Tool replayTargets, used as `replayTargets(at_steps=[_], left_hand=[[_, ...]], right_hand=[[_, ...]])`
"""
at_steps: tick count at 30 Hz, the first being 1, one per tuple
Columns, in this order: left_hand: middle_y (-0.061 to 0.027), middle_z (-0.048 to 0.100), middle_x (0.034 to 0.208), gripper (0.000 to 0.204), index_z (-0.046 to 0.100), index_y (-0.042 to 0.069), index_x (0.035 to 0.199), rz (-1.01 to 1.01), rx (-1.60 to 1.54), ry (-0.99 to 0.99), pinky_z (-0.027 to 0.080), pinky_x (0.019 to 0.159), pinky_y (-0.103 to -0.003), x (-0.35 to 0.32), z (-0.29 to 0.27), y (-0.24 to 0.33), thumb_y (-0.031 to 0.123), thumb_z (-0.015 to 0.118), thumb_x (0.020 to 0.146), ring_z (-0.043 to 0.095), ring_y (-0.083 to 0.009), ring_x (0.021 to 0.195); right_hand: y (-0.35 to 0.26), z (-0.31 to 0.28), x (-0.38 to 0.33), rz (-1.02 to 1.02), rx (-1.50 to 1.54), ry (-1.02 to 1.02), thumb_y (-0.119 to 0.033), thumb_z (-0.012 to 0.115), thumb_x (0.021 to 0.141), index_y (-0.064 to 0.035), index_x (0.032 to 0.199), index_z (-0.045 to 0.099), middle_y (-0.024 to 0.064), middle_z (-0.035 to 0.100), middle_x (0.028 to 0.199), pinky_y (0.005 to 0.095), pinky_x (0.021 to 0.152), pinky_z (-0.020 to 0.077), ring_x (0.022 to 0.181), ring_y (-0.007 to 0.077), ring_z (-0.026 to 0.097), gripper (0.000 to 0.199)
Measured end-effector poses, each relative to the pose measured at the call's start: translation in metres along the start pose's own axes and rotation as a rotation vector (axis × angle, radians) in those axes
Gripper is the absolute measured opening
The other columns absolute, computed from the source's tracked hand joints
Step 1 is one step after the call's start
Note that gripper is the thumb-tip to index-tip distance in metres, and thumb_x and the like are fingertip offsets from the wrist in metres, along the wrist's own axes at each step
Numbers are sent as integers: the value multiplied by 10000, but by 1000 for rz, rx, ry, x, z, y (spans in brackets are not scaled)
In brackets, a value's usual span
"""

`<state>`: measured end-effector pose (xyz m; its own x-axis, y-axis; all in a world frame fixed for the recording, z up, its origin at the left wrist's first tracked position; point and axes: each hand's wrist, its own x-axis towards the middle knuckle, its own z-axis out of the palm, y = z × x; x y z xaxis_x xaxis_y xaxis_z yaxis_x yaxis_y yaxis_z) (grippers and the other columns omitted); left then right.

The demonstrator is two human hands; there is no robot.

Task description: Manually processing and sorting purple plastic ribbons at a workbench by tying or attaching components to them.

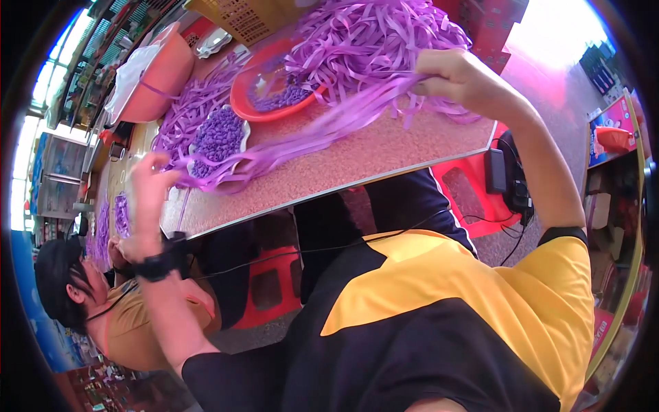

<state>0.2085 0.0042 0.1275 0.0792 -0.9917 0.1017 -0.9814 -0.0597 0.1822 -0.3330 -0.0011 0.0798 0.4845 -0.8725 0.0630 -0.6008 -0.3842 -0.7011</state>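
Observation:
A bundle of shiny purple ribbons is stretched across the table between my two hands. Its right end is gripped in my closed right hand, raised over the table's right side. My left hand, with a black band at the wrist, is at the bundle's left end, its fingers curled on the ribbons and slightly blurred. Just beyond the bundle, a white scalloped dish holds small purple pieces. Behind it stands a red-orange basin with more purple pieces. A large heap of purple ribbons lies at the back.
A pink basin with white material stands at the back left, and a yellow plastic basket at the back. A co-worker sits at left. Red stools are beneath the table edge. A black cable crosses my body.

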Motion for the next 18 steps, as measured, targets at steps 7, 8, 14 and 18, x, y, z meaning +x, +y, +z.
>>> replayTargets(at_steps=[7,8,14,18], left_hand=[[-106,681,1106,712,565,69,1344,752,-556,425,508,872,-388,-44,81,233,167,852,699,607,-269,1063],[-106,681,1106,712,565,69,1344,735,-546,431,508,872,-388,-45,91,245,167,852,699,607,-269,1063],[-94,653,816,263,619,83,1091,750,-499,127,517,624,-365,-41,125,213,93,695,839,662,-273,763],[-102,650,824,245,625,84,1076,786,-130,193,516,630,-411,-39,145,162,216,688,879,665,-296,781]], right_hand=[[-71,5,15,-604,-372,310,-16,644,830,6,961,572,124,492,869,351,681,448,755,313,562,151],[-83,0,13,-591,-335,326,-4,645,822,5,957,565,126,492,860,359,680,450,755,310,565,157],[-31,0,9,-503,-546,310,9,644,801,1,927,562,127,514,862,378,676,457,754,303,588,150],[9,42,12,-272,-400,100,1,658,802,-11,899,592,106,573,881,389,686,472,766,288,606,118]])
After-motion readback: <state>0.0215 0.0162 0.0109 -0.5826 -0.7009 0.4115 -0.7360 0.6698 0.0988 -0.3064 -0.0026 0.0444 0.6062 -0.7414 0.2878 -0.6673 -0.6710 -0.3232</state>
